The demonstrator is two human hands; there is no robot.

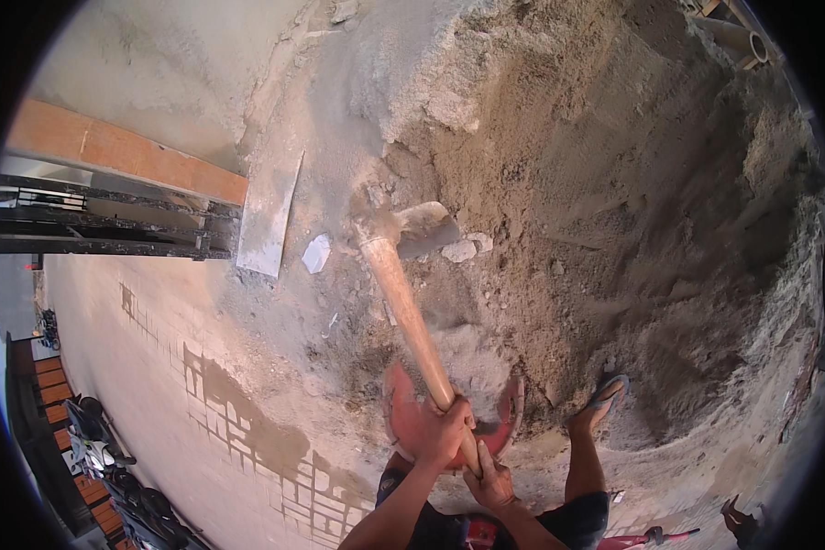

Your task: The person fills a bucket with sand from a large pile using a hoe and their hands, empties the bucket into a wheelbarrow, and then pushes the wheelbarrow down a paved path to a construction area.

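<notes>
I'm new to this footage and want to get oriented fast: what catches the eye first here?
First, the long wooden handle running up the middle, gripped low by the left hand and right hand, its hoe blade dug into the big sand pile filling the right side. Just beneath the hands sits a red basin, with a foot in a blue sandal planted at the pile's edge to its right.

The scene is viewed steeply downward from head height; the brown sand heap [614, 211] fills the frame's upper right, close below.
</notes>
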